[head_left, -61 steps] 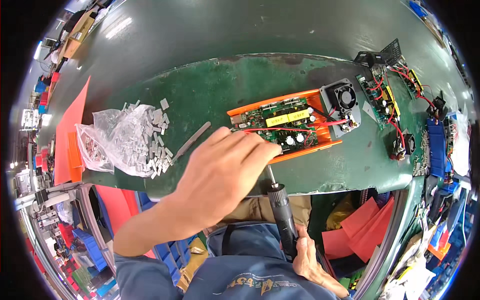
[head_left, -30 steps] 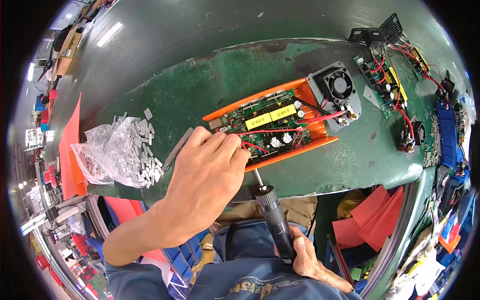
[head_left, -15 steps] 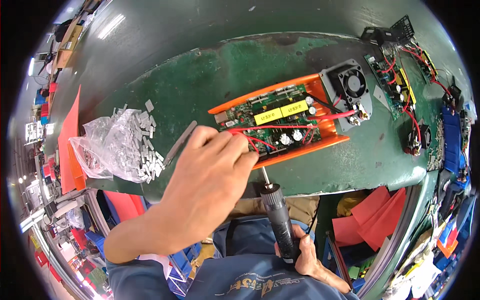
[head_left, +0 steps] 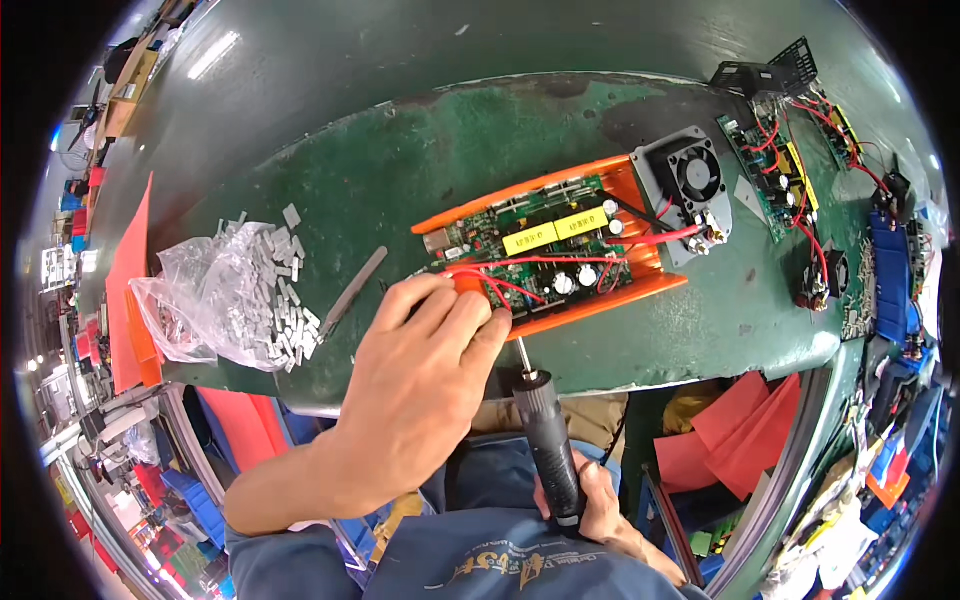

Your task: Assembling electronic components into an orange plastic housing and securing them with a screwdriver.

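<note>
While our right grip [head_left: 597, 500] clenches the black screwdriver [head_left: 552, 450], its bit [head_left: 525, 355] points just short of 12 o'clock, toward the orange casing [head_left: 600, 305]. Our left grip [head_left: 420, 375] bends over that casing's 8 o'clock corner; whether it pinches, we cannot tell. Screw-driving seems in hand; the next move likely calls for a square, steady bit. On the worktop [head_left: 430, 150], the casing's long axis points between 2 and 3 o'clock, fan [head_left: 693, 172] end first.

Blue shirt [head_left: 415, 550], white and gold lettering [head_left: 530, 568] across chest, elbow-length left sleeve [head_left: 285, 560], bare hands [head_left: 420, 375]
</note>
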{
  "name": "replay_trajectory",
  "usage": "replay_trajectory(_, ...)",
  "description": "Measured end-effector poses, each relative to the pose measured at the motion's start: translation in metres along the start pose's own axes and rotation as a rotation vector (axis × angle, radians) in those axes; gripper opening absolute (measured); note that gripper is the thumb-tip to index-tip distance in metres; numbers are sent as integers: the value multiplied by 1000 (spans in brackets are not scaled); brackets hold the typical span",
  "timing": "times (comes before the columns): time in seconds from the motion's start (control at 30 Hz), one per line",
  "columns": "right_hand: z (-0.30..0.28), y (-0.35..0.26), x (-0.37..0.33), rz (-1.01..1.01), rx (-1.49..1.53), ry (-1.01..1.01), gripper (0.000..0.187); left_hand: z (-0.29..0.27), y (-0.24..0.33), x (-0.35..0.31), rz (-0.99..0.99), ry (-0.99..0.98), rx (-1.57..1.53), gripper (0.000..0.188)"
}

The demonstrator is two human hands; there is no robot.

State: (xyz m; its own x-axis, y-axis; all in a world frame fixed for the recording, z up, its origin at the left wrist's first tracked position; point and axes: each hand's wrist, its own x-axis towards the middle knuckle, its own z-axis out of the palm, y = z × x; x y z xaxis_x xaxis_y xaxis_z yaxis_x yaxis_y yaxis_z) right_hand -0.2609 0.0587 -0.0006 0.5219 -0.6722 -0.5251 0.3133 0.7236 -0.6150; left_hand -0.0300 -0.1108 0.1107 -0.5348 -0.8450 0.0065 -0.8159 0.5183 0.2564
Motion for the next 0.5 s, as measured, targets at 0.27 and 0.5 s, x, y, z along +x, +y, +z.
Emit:
replay_trajectory(0.27,-19,-1,-14,-25,-431,138,93,4,8,9,-78,114,30,64)
replay_trajectory(0.5,-27,2,-36,-31,-593,211,58,-12,1,47,-102,7,-103,106)
